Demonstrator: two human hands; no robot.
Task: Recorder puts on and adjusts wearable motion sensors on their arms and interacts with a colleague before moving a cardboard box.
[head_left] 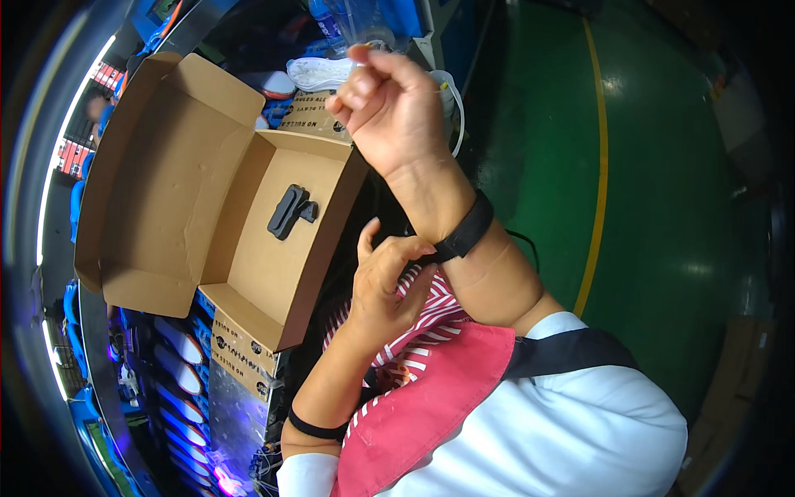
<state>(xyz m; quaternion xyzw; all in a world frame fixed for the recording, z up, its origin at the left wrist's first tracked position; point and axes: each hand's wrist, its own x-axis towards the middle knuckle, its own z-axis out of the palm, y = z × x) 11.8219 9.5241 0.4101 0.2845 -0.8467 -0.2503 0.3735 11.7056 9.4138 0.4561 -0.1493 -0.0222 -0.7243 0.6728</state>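
My left hand (385, 282) pinches the edge of a black strap (468, 228) that is wrapped round my right forearm, just below the wrist. My right hand (397, 108) is raised with the palm turned up, its fingers loosely curled and nothing in them. To the left of both hands stands an opened brown cardboard box (269, 273), its lid (157, 174) folded back. Inside the box lies a small black plastic piece (288, 212) with a clip-like side part. A second, thin black band (315, 427) circles my left forearm.
Shoe soles (178, 344) sit in a row left of the box, along a work line. A white sole (319, 74) and a plastic bottle (325, 23) lie beyond it. Printed brown tape (240, 360) shows under the box. Green floor with a yellow line (598, 166) is at right.
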